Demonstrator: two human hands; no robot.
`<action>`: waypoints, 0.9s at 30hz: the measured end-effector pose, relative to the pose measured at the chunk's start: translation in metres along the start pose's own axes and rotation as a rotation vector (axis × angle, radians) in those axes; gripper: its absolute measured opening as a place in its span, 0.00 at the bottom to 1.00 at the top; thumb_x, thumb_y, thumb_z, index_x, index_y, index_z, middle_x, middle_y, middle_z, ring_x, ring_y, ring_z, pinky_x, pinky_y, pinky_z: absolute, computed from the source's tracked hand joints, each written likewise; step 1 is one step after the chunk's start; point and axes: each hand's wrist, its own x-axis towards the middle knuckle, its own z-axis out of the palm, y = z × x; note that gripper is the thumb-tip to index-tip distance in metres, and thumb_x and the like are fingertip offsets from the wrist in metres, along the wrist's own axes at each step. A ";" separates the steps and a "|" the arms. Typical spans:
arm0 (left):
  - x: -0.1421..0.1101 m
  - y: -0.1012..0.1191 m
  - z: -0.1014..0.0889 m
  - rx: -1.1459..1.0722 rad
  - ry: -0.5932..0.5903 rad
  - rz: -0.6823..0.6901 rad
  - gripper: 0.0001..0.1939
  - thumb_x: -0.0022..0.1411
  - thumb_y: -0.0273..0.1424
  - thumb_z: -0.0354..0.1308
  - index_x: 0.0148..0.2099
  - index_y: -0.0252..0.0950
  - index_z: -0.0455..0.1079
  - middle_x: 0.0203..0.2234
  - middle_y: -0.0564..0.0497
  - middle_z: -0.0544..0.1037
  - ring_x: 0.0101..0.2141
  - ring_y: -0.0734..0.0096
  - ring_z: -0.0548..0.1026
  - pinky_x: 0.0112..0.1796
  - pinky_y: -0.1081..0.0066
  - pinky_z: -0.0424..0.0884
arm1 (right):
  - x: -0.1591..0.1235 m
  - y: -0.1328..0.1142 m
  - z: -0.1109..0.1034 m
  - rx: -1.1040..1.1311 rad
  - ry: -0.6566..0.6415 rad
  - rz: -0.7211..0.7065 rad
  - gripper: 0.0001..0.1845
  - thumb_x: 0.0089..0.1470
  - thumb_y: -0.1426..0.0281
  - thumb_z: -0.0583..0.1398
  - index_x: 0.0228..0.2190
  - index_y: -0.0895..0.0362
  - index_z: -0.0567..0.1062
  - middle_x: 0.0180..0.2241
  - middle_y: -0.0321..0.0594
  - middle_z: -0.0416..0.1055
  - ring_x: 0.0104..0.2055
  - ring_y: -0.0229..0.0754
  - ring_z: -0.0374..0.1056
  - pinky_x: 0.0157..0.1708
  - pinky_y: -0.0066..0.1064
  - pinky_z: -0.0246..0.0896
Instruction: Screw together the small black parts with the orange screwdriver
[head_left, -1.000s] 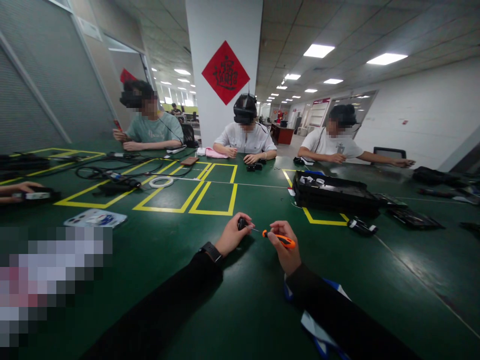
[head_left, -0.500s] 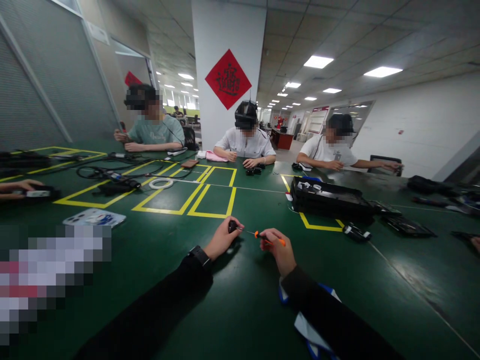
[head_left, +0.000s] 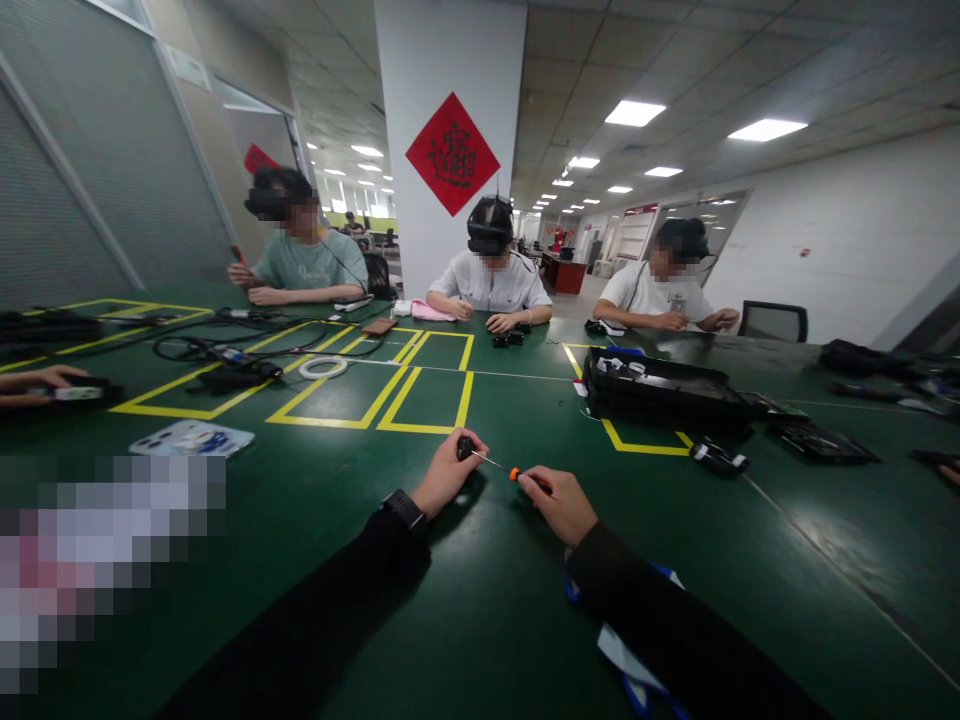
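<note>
Between the thumb and fingers of my left hand (head_left: 444,477) is a small black part (head_left: 465,447), too small to name; much of it is hidden by the fingers. My right hand (head_left: 562,500) is closed around the handle of a screwdriver (head_left: 514,474) with an orange collar. Its thin metal shaft points left, and the tip reaches the black part or lies right beside it; contact is too fine to tell. Both hands are low over the green table (head_left: 495,600).
A black open case (head_left: 667,392) holds small items on the right, with a black device (head_left: 718,457) before it. A phone (head_left: 193,440) and a white cable coil (head_left: 323,368) lie left. Blue-and-white lanyard (head_left: 630,655) sits by my right sleeve. Several people sit around the table.
The fingers of my right hand have shifted on the screwdriver handle, covering more of it. My left hand keeps its hold on the black part. The view has shifted slightly.
</note>
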 end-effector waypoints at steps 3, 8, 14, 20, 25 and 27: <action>-0.001 0.001 0.000 0.013 -0.020 0.005 0.07 0.51 0.29 0.54 0.35 0.35 0.63 0.31 0.52 0.73 0.34 0.71 0.70 0.39 0.70 0.64 | 0.000 0.002 0.001 -0.064 0.024 -0.011 0.15 0.52 0.62 0.52 0.28 0.57 0.74 0.27 0.38 0.71 0.29 0.37 0.66 0.30 0.27 0.59; -0.001 0.000 0.001 0.016 -0.052 0.017 0.08 0.52 0.30 0.54 0.36 0.35 0.63 0.31 0.51 0.73 0.34 0.71 0.70 0.39 0.69 0.64 | -0.001 0.005 0.004 -0.045 0.048 -0.003 0.11 0.45 0.63 0.58 0.30 0.57 0.71 0.25 0.35 0.70 0.25 0.36 0.65 0.27 0.26 0.58; -0.001 0.000 0.002 0.022 -0.090 0.033 0.07 0.52 0.31 0.54 0.36 0.36 0.63 0.32 0.52 0.72 0.34 0.72 0.70 0.39 0.70 0.64 | -0.002 0.002 0.003 -0.058 -0.012 0.014 0.15 0.52 0.60 0.52 0.29 0.57 0.72 0.20 0.35 0.68 0.22 0.34 0.63 0.24 0.25 0.56; -0.002 0.003 0.001 0.019 -0.090 0.039 0.07 0.52 0.31 0.54 0.35 0.35 0.63 0.32 0.52 0.73 0.34 0.72 0.70 0.39 0.70 0.64 | -0.001 -0.001 0.002 -0.012 0.062 -0.031 0.10 0.47 0.64 0.57 0.30 0.57 0.73 0.27 0.37 0.71 0.28 0.36 0.66 0.27 0.25 0.59; -0.002 0.003 0.002 0.028 -0.088 0.034 0.07 0.52 0.30 0.54 0.36 0.35 0.63 0.32 0.51 0.72 0.34 0.71 0.70 0.39 0.69 0.64 | -0.002 -0.004 0.002 -0.015 0.094 -0.018 0.11 0.45 0.64 0.58 0.32 0.56 0.72 0.27 0.37 0.71 0.28 0.36 0.66 0.28 0.25 0.60; -0.002 0.004 0.002 0.037 -0.085 0.032 0.07 0.52 0.30 0.54 0.36 0.35 0.63 0.32 0.51 0.72 0.34 0.71 0.70 0.40 0.69 0.64 | -0.002 -0.006 0.000 -0.039 0.095 -0.004 0.11 0.48 0.63 0.55 0.31 0.56 0.73 0.27 0.37 0.71 0.28 0.37 0.67 0.29 0.26 0.60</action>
